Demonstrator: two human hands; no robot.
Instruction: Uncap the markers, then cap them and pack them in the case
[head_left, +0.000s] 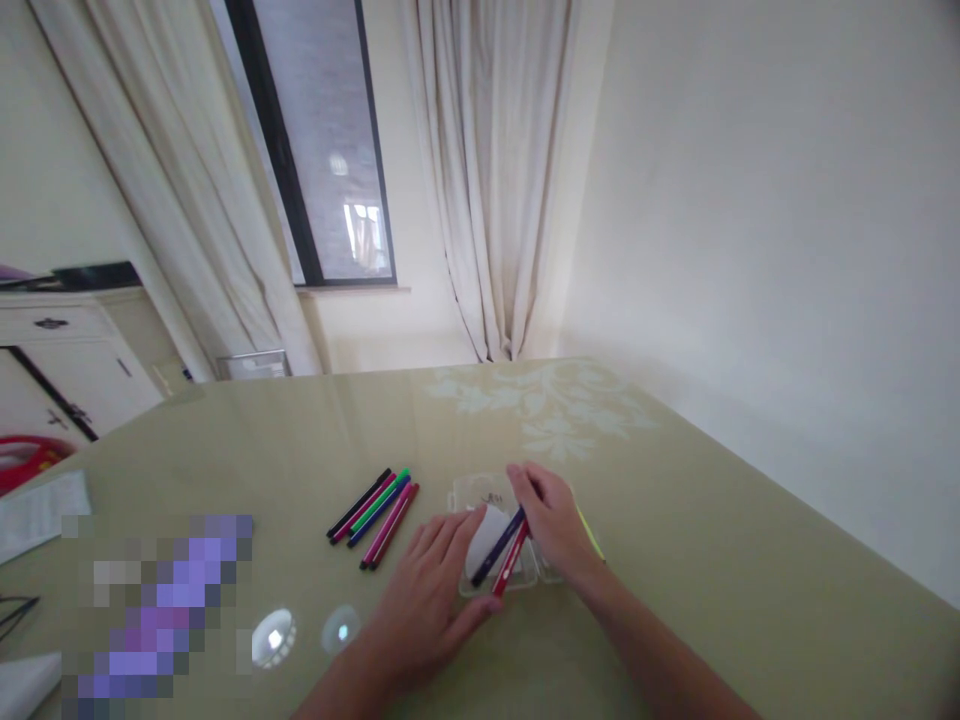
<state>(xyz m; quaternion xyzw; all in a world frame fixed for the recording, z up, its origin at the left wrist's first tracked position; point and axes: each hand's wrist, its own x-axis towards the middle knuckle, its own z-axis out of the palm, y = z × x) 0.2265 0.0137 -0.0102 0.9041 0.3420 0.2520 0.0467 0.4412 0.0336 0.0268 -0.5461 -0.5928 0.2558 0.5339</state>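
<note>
A clear plastic case [469, 488] lies on the table in front of me, with a white paper [484, 535] in it. My right hand [553, 520] is closed around the upper ends of a dark blue marker [495, 552] and a red marker [511, 562], which slant down over the case. Fingers stretched out, my left hand [427, 600] rests at the case's left side; its thumb reaches the lower end of the red marker. Behind my right wrist shows part of a yellow-green strip [590, 533], perhaps another marker. My right hand hides the case's right part.
Several markers [382, 512], black, pink, green, blue and dark red, lie side by side left of the case. Further left are a blurred-out purple patch [172, 600] and a pale box-like object [45, 510]. A wall [787, 350] borders the green table [712, 600] on the right.
</note>
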